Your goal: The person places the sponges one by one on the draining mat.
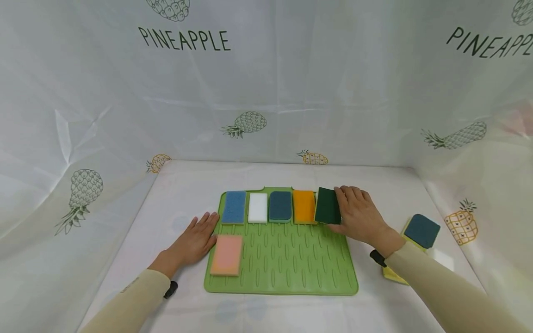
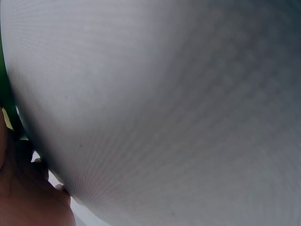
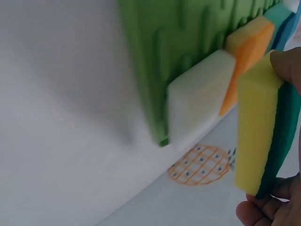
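My right hand (image 1: 360, 215) pinches a yellow sponge with a dark green scouring side (image 1: 327, 206) between thumb and fingers. In the right wrist view this sponge (image 3: 257, 127) is raised off the mat, over a white sponge (image 3: 202, 94) that it mostly hides in the head view. A green ridged mat (image 1: 287, 259) lies below. Along its far edge runs a row: a blue sponge (image 1: 234, 207), a white sponge (image 1: 257, 208), a dark blue-topped sponge (image 1: 281, 206) and an orange sponge (image 1: 305, 207). My left hand (image 1: 197, 240) rests with fingers extended at the mat's left edge.
A pink sponge (image 1: 226, 254) sits at the mat's near left. Right of the mat, partly under my right forearm, are a dark blue-topped sponge (image 1: 422, 230) and something yellow (image 1: 393, 276). A pineapple-print curtain (image 1: 266, 83) encloses the white table (image 1: 187, 180).
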`<state>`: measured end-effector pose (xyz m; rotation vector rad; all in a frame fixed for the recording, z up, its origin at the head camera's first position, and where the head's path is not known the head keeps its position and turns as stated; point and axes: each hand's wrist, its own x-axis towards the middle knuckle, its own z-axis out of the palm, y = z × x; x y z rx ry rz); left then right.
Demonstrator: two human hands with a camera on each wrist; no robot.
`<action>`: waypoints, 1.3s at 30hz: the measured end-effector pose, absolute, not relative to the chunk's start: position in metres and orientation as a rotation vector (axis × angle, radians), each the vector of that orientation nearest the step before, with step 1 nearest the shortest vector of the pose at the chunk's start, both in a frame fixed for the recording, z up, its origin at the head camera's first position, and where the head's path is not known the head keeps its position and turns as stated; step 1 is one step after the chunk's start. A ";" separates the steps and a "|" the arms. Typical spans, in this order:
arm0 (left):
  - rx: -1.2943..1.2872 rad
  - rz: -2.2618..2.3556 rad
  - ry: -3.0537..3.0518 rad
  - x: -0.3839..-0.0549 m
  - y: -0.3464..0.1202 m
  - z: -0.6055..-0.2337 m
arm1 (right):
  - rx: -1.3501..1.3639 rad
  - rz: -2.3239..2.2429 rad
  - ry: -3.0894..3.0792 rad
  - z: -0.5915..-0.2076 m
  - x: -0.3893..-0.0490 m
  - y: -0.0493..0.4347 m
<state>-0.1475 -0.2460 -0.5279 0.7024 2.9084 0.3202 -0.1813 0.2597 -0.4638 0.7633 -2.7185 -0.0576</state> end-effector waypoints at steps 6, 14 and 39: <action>0.706 0.308 2.912 -0.148 -0.246 -0.528 | 0.806 -0.036 -2.698 -0.466 -0.174 0.230; 0.703 0.315 2.909 -0.148 -0.246 -0.529 | 0.900 -0.080 -2.592 -0.477 -0.159 0.194; 0.693 0.335 2.910 -0.147 -0.246 -0.527 | 1.158 -0.102 -2.858 -0.493 -0.112 0.093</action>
